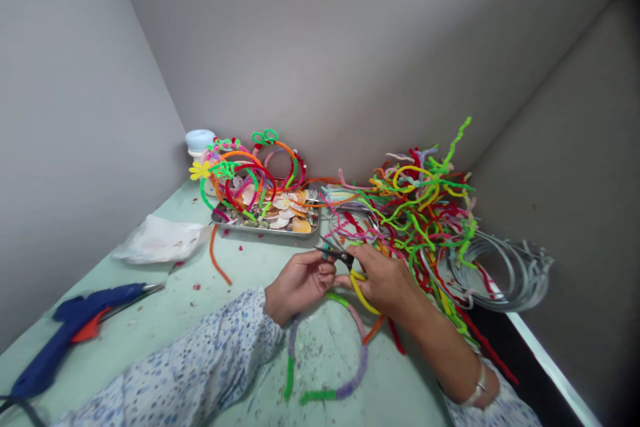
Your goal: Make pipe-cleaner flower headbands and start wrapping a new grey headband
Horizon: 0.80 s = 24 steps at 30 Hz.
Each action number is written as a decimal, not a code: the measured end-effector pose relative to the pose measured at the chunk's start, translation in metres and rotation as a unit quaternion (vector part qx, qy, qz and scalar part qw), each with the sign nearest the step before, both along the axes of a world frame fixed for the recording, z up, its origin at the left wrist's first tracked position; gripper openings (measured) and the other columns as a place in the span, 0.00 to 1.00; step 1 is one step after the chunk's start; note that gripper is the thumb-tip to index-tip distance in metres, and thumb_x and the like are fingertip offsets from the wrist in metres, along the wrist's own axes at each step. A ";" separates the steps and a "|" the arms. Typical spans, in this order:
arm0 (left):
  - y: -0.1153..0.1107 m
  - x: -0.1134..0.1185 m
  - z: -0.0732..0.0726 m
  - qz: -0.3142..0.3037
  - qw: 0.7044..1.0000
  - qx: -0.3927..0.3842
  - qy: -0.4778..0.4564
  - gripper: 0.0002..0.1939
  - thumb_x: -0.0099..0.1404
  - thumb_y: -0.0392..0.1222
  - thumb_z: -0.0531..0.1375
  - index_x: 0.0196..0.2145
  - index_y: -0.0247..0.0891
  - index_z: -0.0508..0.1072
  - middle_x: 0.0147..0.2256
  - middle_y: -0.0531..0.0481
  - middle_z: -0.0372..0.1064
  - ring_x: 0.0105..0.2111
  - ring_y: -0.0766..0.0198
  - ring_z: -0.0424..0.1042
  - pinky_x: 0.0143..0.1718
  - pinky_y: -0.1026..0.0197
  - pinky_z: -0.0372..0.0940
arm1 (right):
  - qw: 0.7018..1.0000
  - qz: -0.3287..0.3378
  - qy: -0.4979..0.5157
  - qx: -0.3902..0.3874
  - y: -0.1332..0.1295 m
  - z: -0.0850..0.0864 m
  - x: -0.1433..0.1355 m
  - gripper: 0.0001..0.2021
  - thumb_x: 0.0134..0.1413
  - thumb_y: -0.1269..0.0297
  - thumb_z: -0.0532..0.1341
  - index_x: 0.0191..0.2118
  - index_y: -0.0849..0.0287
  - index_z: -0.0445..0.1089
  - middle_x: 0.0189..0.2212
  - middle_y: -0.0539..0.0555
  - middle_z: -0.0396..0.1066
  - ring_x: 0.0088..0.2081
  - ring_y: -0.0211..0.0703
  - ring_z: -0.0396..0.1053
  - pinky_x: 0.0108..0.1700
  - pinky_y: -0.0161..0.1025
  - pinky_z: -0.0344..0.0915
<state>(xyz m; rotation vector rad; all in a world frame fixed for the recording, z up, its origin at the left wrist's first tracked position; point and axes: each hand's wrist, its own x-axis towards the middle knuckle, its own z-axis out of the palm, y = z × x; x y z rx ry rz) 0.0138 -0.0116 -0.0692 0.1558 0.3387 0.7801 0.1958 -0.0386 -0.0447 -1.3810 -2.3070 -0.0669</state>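
Note:
My right hand (385, 277) is closed around scissors (361, 290) with yellow handles and dark blades, which point left and stand partly apart. Fingers curled in a pinch, my left hand (306, 283) is at the blade tips. A short bit of light-blue pipe cleaner (327, 252) shows between its fingertips and the blades; the rest of it is hidden. Below both hands a headband (364, 363) wrapped in green, purple and pink pipe cleaner lies on the table, its top partly behind my left hand.
A blue hot glue gun (85, 320) and a white plastic packet (165, 240) lie at left. Behind stands a metal tray (270, 233) of shells with finished headbands (250, 173). Tangled pipe cleaners (425, 200) and bare grey hoops (510, 273) fill the right.

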 end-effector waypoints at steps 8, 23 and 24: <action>0.005 -0.004 0.005 0.016 1.000 -0.007 -0.024 0.04 0.62 0.30 0.52 0.32 0.29 0.66 0.26 0.50 0.62 0.20 0.74 0.59 0.20 0.70 0.55 | 0.997 -0.003 0.076 -0.032 0.001 0.007 0.001 0.23 0.49 0.52 0.62 0.49 0.58 0.64 0.39 0.56 0.71 0.34 0.44 0.70 0.33 0.37 0.65; 0.009 -0.006 0.004 0.047 0.999 0.002 -0.003 0.04 0.62 0.31 0.54 0.30 0.30 0.67 0.26 0.50 0.63 0.21 0.73 0.60 0.22 0.69 0.57 | 0.997 -0.022 -0.067 0.006 -0.002 0.025 0.024 0.19 0.49 0.52 0.62 0.47 0.51 0.70 0.34 0.52 0.76 0.32 0.42 0.73 0.32 0.35 0.62; 0.010 -0.006 0.004 0.047 0.999 0.004 -0.002 0.04 0.62 0.31 0.54 0.30 0.30 0.67 0.26 0.50 0.63 0.21 0.72 0.60 0.22 0.69 0.56 | 0.997 -0.022 -0.067 0.006 -0.002 0.025 0.023 0.18 0.50 0.51 0.62 0.47 0.51 0.70 0.35 0.52 0.76 0.33 0.42 0.73 0.32 0.35 0.62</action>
